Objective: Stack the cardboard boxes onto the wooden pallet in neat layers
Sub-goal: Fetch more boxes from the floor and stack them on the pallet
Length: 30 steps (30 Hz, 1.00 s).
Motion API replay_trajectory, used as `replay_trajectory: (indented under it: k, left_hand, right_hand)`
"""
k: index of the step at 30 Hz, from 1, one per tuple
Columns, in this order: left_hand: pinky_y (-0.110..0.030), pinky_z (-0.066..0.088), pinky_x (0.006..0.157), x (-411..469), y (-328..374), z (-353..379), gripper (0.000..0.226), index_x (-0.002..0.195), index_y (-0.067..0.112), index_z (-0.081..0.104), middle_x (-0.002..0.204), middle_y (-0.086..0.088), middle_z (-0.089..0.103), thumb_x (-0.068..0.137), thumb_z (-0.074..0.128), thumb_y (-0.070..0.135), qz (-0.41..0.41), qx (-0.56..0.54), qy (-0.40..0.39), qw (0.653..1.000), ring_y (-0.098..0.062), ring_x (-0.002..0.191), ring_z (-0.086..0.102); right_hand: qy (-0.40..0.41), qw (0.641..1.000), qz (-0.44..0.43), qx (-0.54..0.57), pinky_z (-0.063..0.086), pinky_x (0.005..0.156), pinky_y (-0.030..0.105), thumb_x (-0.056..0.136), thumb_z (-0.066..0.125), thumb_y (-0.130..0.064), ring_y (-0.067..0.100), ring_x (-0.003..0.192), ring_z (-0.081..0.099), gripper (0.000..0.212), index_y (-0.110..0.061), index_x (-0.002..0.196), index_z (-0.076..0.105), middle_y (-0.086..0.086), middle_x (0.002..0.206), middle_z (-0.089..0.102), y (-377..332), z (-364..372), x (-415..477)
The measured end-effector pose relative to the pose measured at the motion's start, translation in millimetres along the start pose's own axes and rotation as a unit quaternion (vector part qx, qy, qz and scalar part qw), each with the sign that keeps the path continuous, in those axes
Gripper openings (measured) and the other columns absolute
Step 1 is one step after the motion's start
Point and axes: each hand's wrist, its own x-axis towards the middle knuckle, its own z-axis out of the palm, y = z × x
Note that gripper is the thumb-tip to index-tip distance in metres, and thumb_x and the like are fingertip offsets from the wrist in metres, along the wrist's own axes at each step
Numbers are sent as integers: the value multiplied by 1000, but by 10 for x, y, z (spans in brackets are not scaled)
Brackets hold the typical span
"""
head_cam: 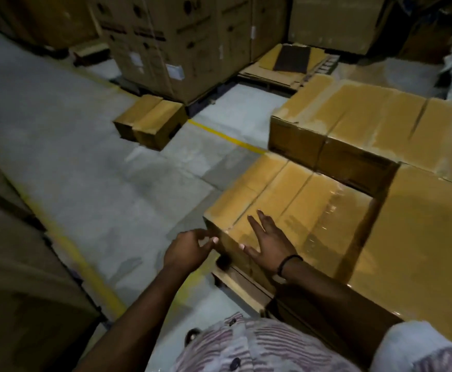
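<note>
Two loose boxes point(149, 120) wait on the floor, well left of and beyond the wooden pallet point(242, 287); these we judge left to stack. Our left hand point(188, 248), fingers loosely curled and empty, hovers at the pallet's left corner. Our right hand point(269, 241), fingers spread, lies flat on the corner box point(286, 208). Further right, an upper layer point(367, 130) is begun.

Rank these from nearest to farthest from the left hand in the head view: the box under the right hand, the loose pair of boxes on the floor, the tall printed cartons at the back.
1. Box under the right hand: its corner is right beside the left hand.
2. Loose pair of boxes on the floor: ahead, by the yellow line.
3. Tall printed cartons: farthest, at the back.
</note>
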Motion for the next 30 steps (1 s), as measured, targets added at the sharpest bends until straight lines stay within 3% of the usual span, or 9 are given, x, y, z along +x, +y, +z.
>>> replay_trajectory:
  k: [8, 13, 18, 24, 30]
  left_hand:
    - [-29, 55, 85, 103, -1227, -750, 49, 120, 30, 72, 120, 10, 72, 90, 59, 66, -90, -5, 70, 993, -10, 106, 68]
    - [-25, 52, 81, 277, -1661, -1053, 49, 120, 33, 71, 118, 14, 72, 89, 58, 69, -111, -4, 90, 990, -7, 104, 67]
    - [-28, 55, 80, 729, -1914, -1355, 45, 117, 34, 72, 113, 14, 74, 89, 60, 67, -122, -38, 125, 984, -6, 99, 69]
    - [-31, 57, 83, 1492, -2309, -1616, 45, 116, 37, 72, 111, 18, 73, 88, 58, 70, -138, -32, 138, 980, -3, 98, 68]
    - [-31, 57, 84, 2576, -2806, -1994, 48, 116, 37, 71, 111, 19, 73, 87, 56, 73, -172, -19, 125, 977, -3, 99, 68]
  right_hand:
    - [-2, 996, -90, 14, 20, 123, 40, 97, 47, -65, 25, 156, 3, 81, -25, 161, 16, 2, 170, -2, -1336, 429, 1009]
    - [-3, 989, -149, 2, 19, 123, 40, 97, 45, -65, 25, 156, 4, 78, -27, 160, 22, 1, 170, 4, -1807, 415, 1503]
    - [7, 990, -138, 10, 23, 122, 41, 96, 45, -67, 23, 155, 9, 75, -27, 157, 30, -1, 167, 16, -2030, 286, 2239]
    - [9, 991, -123, 52, 34, 117, 38, 95, 52, -63, 22, 146, 34, 71, -20, 151, 44, 6, 157, 41, -2219, 429, 3370]
    - [-29, 990, -125, 61, 35, 115, 36, 95, 51, -63, 24, 142, 38, 70, -19, 150, 46, 7, 154, 44, -2524, 586, 4714]
